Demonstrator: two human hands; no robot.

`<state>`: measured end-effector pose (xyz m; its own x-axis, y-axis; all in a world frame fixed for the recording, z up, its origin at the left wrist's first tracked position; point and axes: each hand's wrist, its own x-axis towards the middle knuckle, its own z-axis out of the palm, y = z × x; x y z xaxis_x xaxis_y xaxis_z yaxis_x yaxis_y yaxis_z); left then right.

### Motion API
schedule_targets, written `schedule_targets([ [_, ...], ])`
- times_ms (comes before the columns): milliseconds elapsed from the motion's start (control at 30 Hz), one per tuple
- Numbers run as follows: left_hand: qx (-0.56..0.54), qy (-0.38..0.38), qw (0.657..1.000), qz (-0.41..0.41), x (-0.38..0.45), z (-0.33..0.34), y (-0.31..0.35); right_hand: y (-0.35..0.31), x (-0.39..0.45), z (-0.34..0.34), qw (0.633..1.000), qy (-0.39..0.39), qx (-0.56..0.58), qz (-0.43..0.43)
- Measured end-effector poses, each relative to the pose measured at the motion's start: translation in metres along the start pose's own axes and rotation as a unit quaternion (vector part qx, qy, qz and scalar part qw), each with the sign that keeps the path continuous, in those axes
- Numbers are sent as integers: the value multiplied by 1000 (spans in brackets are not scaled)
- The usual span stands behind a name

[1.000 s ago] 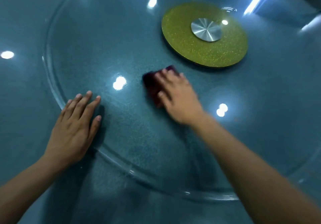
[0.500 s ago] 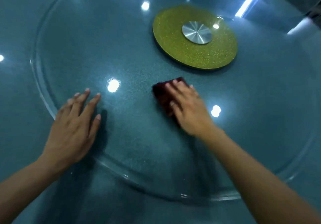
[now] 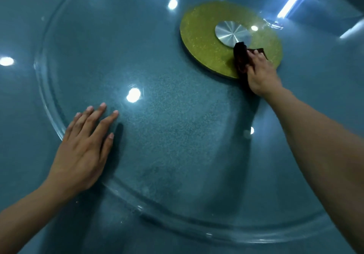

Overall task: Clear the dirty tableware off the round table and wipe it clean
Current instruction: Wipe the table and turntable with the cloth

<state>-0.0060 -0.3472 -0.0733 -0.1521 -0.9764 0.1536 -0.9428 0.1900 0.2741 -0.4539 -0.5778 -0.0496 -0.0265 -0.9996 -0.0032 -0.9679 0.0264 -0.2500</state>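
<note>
My left hand lies flat at the glass turntable's 8 o'clock rim; my right hand presses a dark cloth onto the green disc at 1 o'clock.

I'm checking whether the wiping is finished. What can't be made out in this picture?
- Head view: the table runs past every edge, so any tableware beyond is unseen.
- The right hand covers most of the dark cloth.
- Light glare on the glass turntable may mask smears.
</note>
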Motion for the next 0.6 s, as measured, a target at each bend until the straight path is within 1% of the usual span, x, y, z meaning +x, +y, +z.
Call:
schedule_targets([
  [67, 7, -2, 1000, 7, 6, 0, -10, -16, -33, 4, 1000, 1, 8, -12],
  [100, 11, -2, 1000, 11, 10, -1, -16, -33, -54, 8, 999, 1, 11, -34],
  [133, 15, -4, 1000, 13, 13, -2, -22, -54, -80, 13, 997, -2, 14, -69],
  [200, 31, -7, 999, 20, 21, -3, -34, -106, -142, 29, 985, -22, 27, -168],
  [300, 71, -1, 997, 20, 34, -7, -50, -197, -242, 59, 944, -69, 48, -320],
  [367, 93, 17, 995, 14, 41, -13, -57, -242, -287, 71, 920, -89, 53, -377],
  [433, 87, 29, 996, -21, 44, -20, -62, -254, -295, 74, 906, -97, 41, -410],
  [500, 63, 31, 996, -46, 40, -23, -58, -239, -271, 71, 901, -98, 47, -419],
  [533, 51, 28, 997, -43, 34, -23, -53, -223, -249, 69, 911, -86, 43, -401],
  [600, 30, 15, 999, -22, 17, -23, -37, -183, -192, 60, 950, -46, 30, -306],
])
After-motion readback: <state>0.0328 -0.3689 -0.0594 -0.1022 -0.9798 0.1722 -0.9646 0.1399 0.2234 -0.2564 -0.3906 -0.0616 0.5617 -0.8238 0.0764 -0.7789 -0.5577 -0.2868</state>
